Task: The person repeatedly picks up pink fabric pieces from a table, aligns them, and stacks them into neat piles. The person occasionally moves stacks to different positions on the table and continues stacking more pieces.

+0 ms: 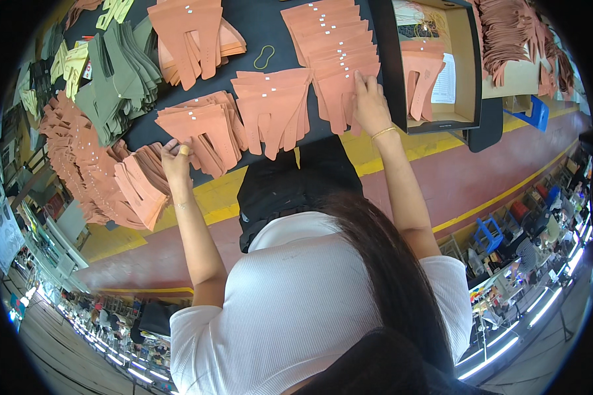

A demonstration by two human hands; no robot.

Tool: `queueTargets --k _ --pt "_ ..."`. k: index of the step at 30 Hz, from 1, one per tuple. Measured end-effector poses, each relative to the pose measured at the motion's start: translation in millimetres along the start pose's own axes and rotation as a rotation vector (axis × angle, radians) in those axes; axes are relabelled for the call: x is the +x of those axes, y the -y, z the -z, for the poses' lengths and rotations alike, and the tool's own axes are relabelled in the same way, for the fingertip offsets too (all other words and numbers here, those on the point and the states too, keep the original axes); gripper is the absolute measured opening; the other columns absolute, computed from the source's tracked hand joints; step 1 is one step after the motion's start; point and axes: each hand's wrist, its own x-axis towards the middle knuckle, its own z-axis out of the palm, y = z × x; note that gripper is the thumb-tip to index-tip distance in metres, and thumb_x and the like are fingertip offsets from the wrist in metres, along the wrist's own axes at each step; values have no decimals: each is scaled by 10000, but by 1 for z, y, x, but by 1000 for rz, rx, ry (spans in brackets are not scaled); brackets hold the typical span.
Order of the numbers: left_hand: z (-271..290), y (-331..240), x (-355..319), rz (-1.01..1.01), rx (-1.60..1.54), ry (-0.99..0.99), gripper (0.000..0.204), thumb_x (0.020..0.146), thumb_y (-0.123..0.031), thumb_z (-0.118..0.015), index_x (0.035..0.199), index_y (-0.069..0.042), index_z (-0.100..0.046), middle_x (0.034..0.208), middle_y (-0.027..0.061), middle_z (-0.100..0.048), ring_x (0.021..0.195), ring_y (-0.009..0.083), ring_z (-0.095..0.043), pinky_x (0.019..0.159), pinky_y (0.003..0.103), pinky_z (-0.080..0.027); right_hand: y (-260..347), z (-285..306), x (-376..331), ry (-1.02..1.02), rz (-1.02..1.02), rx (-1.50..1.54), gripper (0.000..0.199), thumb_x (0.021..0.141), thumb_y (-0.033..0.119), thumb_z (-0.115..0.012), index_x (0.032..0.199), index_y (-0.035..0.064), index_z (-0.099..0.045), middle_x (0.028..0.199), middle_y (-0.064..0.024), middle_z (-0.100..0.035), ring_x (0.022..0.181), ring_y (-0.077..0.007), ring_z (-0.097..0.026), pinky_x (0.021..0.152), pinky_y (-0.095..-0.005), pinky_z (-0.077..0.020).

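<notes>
My right hand (370,105) is at the right edge of a fanned column of salmon-coloured cut pieces (336,66), its fingers closed on the edge of the nearest one. They are flat, slotted pieces with small white labels. At the left, my left hand (176,158) has its fingers drawn together beside another salmon stack (207,131). A yellow cover shows on one of its digits; what it pinches, if anything, is hidden. Between the hands lies a third fanned stack (270,105).
Salmon stacks (191,33), green pieces (115,82) and pale yellow pieces (72,62) lie around the dark table. A thin yellow-green loop (264,57) rests mid-table. To the right stands an open black-edged box (464,79) holding salmon pieces and papers; more piles (504,33) lie beyond.
</notes>
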Motion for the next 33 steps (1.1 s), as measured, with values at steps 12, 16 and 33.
queueTargets --k 12,16,33 --pt "-4 -50 -32 -170 11 107 178 934 -176 -651 993 -8 -640 723 -9 -606 618 64 -551 556 227 -447 -4 1 2 -7 6 34 557 879 92 -574 1403 4 -408 1188 -162 -481 1067 -364 -530 888 -458 -493" --pt "-10 -88 -68 -160 -89 318 179 929 -170 -656 1028 -23 -639 722 -10 -612 593 55 -567 492 205 -435 -2 4 1 35 -28 45 561 885 49 -564 1418 7 -393 1205 -173 -474 1111 -371 -517 920 -453 -481" --pt "-119 -41 -54 -409 598 309 602 866 -124 -648 1390 30 -394 1039 289 -638 940 424 -641 828 449 -515 -1 16 25 -172 -17 180 345 897 34 -533 1234 5 -604 1020 -178 -594 992 -362 -586 880 -422 -484"
